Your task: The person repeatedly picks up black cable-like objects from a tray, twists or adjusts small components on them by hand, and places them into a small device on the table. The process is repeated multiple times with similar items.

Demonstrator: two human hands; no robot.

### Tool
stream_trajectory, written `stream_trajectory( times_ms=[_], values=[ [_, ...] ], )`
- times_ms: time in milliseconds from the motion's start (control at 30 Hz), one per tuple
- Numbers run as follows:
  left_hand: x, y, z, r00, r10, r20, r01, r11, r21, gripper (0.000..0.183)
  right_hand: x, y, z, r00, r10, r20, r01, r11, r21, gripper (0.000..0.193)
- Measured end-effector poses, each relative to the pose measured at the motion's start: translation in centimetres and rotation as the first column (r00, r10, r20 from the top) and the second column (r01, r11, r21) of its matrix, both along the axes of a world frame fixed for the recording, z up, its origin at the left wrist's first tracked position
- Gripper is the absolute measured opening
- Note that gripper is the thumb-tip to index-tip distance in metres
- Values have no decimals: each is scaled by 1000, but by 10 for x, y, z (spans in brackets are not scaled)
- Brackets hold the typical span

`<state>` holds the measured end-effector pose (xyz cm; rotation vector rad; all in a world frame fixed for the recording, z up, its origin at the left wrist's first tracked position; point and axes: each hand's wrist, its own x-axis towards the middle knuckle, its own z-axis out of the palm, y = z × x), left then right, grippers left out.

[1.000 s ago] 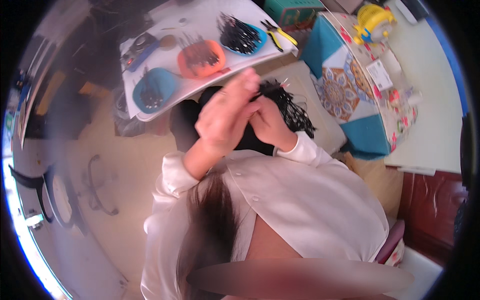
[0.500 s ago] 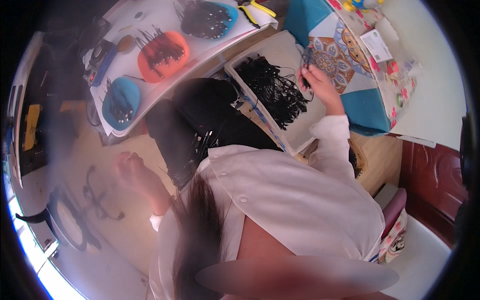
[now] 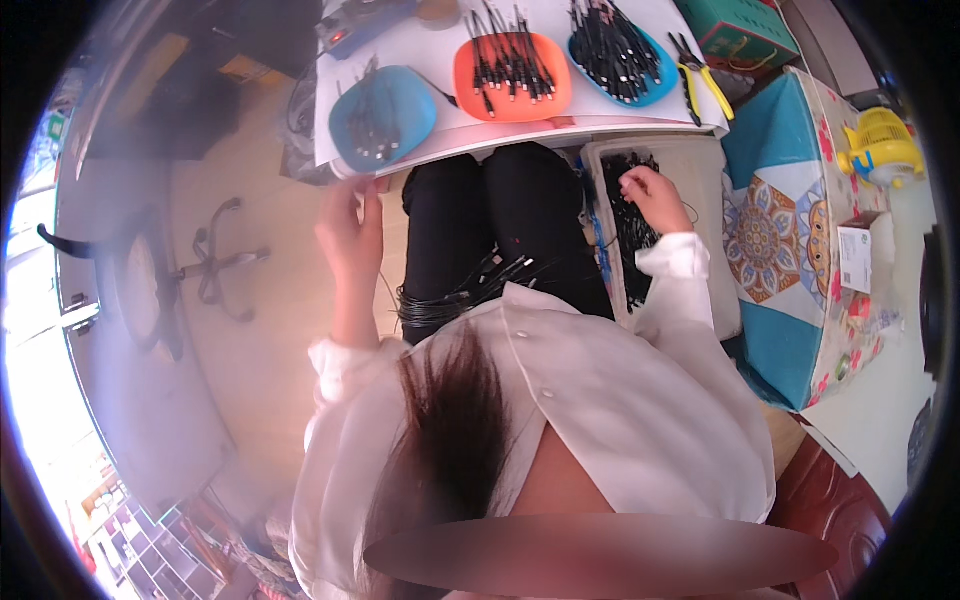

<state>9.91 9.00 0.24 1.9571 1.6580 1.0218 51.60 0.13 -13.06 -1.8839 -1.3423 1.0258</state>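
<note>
My left hand [image 3: 350, 222] is raised by the table's front edge, just below the left blue plate [image 3: 418, 138]. Its thumb stands apart from the loosely bent fingers, and nothing shows in it. Over a pale plastic bin [image 3: 708, 245] my right hand [image 3: 657, 203] hovers, fingers loosely curled, with no held thing visible. Black cables [image 3: 632, 235] fill the bin's left part, partly hidden by that hand. Across my lap lies a bundle of thin black cables [image 3: 450, 300] with metal plug ends.
An orange plate [image 3: 470, 98] and another blue plate [image 3: 655, 85] hold short black cables on the white table [image 3: 480, 140]. Yellow-handled pliers [image 3: 712, 95] lie at its right end. Right of the bin stands a patterned teal box [image 3: 765, 230]. A wheeled chair base [image 3: 215, 262] is at left.
My view has turned, so the table now lies straight ahead. My right hand has moved from the bin's right rim to over its middle; the dark cable in its fingers no longer shows.
</note>
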Motion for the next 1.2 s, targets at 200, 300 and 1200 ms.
stream_trajectory(
  times_ms=[200, 300, 1200],
  values=[
    [37, 105, -1, 935, 3, -356, 37, 994, 105, 15, -91, 7, 103, 981, 185, -66, -174, 975, 136, 17],
    [52, 122, -8, 854, 9, -521, 44, 995, 89, 17, -106, 19, 134, 962, 273, -3, -271, 958, 97, 18],
    [69, 57, 31, 365, 15, 931, 436, 881, -185, 18, -137, 157, 146, 925, -55, 376, -60, 956, 287, 24]
  ],
)
